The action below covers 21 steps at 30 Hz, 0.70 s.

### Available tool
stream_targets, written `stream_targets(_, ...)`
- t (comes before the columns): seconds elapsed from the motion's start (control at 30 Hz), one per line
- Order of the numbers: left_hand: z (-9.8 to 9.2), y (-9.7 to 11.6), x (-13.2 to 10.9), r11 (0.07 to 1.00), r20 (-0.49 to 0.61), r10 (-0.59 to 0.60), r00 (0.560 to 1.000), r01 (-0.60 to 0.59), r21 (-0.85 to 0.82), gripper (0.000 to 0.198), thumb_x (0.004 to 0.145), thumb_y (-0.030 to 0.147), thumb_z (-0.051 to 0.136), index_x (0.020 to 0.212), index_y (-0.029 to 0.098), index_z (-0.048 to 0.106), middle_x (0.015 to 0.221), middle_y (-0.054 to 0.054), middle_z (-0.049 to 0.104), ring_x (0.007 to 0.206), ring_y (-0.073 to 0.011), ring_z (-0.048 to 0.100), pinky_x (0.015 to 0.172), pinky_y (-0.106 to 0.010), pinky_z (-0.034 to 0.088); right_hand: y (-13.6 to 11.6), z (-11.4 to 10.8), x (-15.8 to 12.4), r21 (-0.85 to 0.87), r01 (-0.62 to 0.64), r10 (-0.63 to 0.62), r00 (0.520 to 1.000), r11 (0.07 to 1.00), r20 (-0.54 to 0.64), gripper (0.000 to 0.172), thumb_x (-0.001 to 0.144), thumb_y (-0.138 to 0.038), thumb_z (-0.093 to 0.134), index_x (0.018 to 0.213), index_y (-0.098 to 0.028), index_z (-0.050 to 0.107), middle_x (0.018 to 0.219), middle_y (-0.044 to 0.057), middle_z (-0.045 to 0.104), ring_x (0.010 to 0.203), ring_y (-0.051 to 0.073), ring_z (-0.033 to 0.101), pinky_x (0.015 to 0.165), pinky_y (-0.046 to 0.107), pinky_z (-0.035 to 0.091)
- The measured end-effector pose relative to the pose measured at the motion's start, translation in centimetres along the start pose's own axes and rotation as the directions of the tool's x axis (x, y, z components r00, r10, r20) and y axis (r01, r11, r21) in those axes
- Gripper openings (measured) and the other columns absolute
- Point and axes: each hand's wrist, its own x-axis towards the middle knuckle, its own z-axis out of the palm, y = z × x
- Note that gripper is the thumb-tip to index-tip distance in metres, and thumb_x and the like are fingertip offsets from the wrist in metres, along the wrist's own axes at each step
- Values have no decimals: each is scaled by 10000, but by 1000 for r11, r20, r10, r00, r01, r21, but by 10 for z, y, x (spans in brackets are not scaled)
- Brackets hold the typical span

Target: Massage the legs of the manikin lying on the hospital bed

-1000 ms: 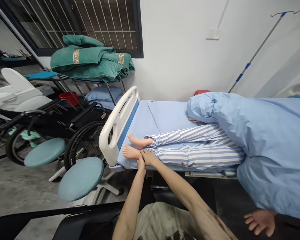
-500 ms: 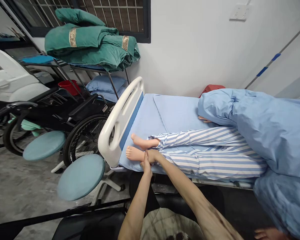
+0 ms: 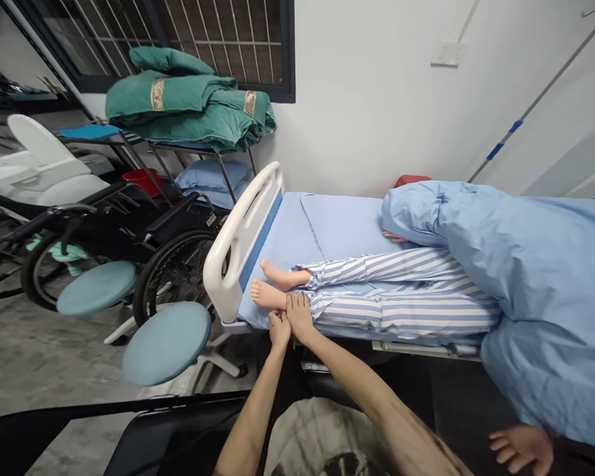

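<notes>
A figure in blue-and-white striped trousers (image 3: 401,297) lies on a hospital bed (image 3: 322,225), bare feet (image 3: 268,294) toward the white footboard (image 3: 238,244). A light blue quilt (image 3: 525,264) covers its upper body. My right hand (image 3: 299,314) lies over the near ankle at the trouser cuff, fingers curved round it. Touching it on the left, my left hand (image 3: 279,328) has its fingers curled at the bed edge under that ankle; what they hold is hidden.
Two round teal stools (image 3: 166,344) stand by the footboard, with a wheelchair (image 3: 143,244) behind them. Green bedding (image 3: 193,109) is stacked on a rack under the window. An IV pole (image 3: 525,112) leans at the wall. Below the quilt a pale hand (image 3: 520,446) sticks out.
Both hands stay at the near ankle. My left hand has dropped slightly below the ankle, and my right hand now lies flatter over the cuff. The view has shifted a little.
</notes>
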Motion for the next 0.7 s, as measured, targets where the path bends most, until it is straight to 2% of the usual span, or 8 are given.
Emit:
stream_targets(0.1, -25, 10, -12, 993, -85, 95, 992, -87, 85, 376, 810, 281, 477, 1148, 121, 446, 1182, -165, 538, 1134, -240, 515, 939, -359, 415, -10, 7, -20, 22, 51, -50, 998, 998, -28, 681, 842, -319, 470, 1427, -25, 283, 1485, 229, 219, 1377, 353, 184, 1111, 533, 150)
stream_targets(0.17, -42, 22, -18, 964, -164, 222, 961, -192, 182, 436, 802, 305, 495, 1186, 105, 445, 1182, -177, 516, 1152, -264, 483, 973, -389, 388, -16, 3, -28, 49, 93, -93, 996, 994, 5, 775, 784, -382, 542, 1439, -61, 281, 1507, 214, 170, 1392, 381, 114, 1107, 551, 147)
stream_targets(0.3, -69, 58, -15, 842, -211, 487, 848, -392, 370, 385, 805, 295, 483, 1145, 119, 528, 1188, -165, 505, 1156, -286, 443, 1015, -412, 343, -27, -17, -25, 150, 120, -132, 989, 981, 69, 771, 793, -427, 505, 1463, -138, 253, 1505, 182, 206, 1378, 382, 172, 1086, 536, 219)
stream_targets(0.37, -79, 76, -3, 788, -215, 562, 798, -439, 432, 367, 811, 273, 466, 1135, 126, 555, 1230, -162, 485, 1166, -287, 426, 1017, -415, 339, -30, -28, -16, 185, 112, -125, 990, 976, 58, 797, 782, -407, 508, 1466, -106, 233, 1496, 187, 225, 1359, 377, 215, 1083, 520, 240)
stream_targets(0.43, -87, 92, 16, 750, -215, 598, 772, -445, 489, 401, 820, 263, 447, 1184, 127, 545, 1282, -170, 454, 1192, -295, 406, 1012, -431, 341, -30, -35, -3, 205, 102, -111, 993, 973, 34, 826, 746, -364, 536, 1453, -57, 239, 1484, 198, 240, 1351, 360, 224, 1090, 493, 250)
stream_targets(0.5, -92, 104, 37, 699, -155, 612, 775, -440, 563, 456, 836, 257, 418, 1261, 114, 496, 1303, -193, 445, 1203, -307, 413, 992, -445, 360, -27, -37, 13, 224, 85, -91, 996, 971, 14, 827, 724, -319, 542, 1441, -30, 246, 1474, 199, 256, 1350, 335, 224, 1093, 459, 263)
stream_targets(0.63, -94, 117, 76, 598, 93, 513, 853, -433, 675, 525, 871, 212, 310, 1357, 19, 354, 1175, -251, 543, 1022, -289, 585, 843, -395, 468, -17, -29, 49, 266, 49, -52, 999, 963, 3, 704, 790, -275, 451, 1431, -55, 264, 1449, 183, 304, 1341, 284, 252, 1077, 428, 291)
stream_targets(0.7, -92, 120, 91, 558, 154, 477, 865, -434, 708, 526, 882, 217, 281, 1351, -12, 341, 1110, -262, 576, 933, -286, 632, 769, -379, 494, -11, -24, 68, 289, 32, -38, 999, 957, 18, 651, 807, -242, 411, 1420, -67, 281, 1450, 177, 306, 1343, 261, 257, 1073, 415, 293)
